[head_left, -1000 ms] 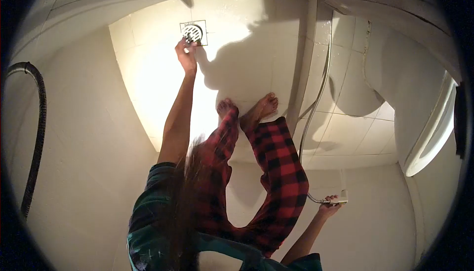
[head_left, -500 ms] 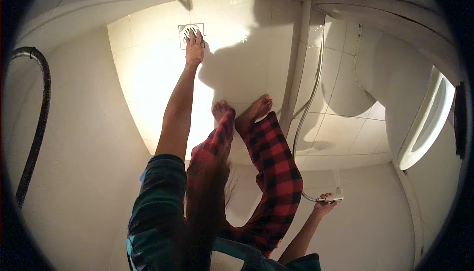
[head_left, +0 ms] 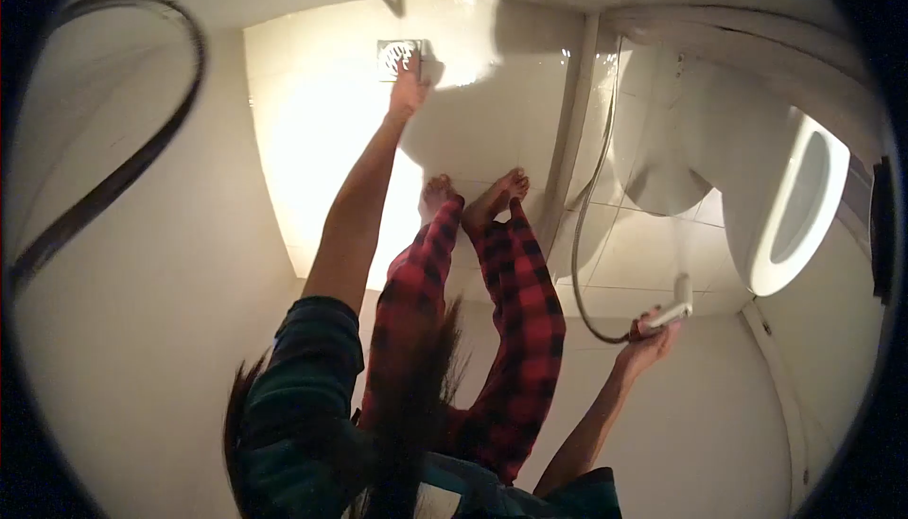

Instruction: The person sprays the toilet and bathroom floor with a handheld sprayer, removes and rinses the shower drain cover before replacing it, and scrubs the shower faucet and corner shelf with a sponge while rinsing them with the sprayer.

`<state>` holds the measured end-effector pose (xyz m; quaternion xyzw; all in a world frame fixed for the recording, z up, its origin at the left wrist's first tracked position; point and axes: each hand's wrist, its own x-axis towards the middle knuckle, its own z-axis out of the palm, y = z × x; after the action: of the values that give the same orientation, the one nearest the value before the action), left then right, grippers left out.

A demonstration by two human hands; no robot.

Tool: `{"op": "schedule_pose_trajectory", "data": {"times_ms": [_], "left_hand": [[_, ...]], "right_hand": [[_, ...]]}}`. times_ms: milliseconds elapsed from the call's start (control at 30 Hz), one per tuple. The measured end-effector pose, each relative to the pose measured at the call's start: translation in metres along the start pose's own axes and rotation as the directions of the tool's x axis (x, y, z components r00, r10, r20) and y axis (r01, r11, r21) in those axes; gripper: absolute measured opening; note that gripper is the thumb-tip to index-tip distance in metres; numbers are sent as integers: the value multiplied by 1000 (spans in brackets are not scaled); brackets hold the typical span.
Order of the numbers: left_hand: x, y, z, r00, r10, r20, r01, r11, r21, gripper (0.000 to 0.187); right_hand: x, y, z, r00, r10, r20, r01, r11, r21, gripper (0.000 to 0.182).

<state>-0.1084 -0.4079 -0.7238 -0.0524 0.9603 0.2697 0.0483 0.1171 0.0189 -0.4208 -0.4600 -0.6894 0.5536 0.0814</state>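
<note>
My left hand [head_left: 410,94] reaches down to a round white slotted drain cover [head_left: 392,59] set in a square frame in the tiled floor. Its fingers stretch over the cover's right side, slightly smeared by motion. At the right, my right hand [head_left: 653,347] is wrapped round a white handheld bidet sprayer [head_left: 674,313], its head pointing away from me. A faint streak that looks like water rises from the nozzle. A flexible metal hose [head_left: 579,283] loops from the sprayer's handle up along the floor ledge.
A white toilet [head_left: 780,207] with its seat stands at the right. A raised ledge [head_left: 570,117] divides the floor. My bare feet [head_left: 497,199] are on the tiles below the drain. A dark corrugated hose [head_left: 151,150] curves at the left. Loose hair hangs in front of my legs.
My right hand has lifted the sprayer up and slightly right, tilting it. My left hand has shifted toward the cover's right side, uncovering more slats. The view has shifted, and the dark hose looks larger.
</note>
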Motion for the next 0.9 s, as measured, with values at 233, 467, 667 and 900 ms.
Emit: {"op": "schedule_pose_trajectory", "data": {"times_ms": [233, 467, 667, 900], "left_hand": [[-72, 212, -211, 885, -207, 417, 460, 260, -849, 16], [-155, 263, -455, 940, -129, 317, 298, -145, -943, 21], [-167, 227, -554, 876, -480, -48, -128, -136, -982, 24], [-70, 339, -634, 546, -660, -516, -367, 365, -856, 30]], "right_hand": [[-107, -150, 85, 447, -290, 846, 436, 897, 77, 13], [-273, -344, 90, -126, -247, 961, 508, 816, 277, 40], [-297, -421, 95, -125, -288, 949, 539, 783, 309, 37], [-246, -486, 67, 65, -457, 887, 368, 837, 405, 39]]}}
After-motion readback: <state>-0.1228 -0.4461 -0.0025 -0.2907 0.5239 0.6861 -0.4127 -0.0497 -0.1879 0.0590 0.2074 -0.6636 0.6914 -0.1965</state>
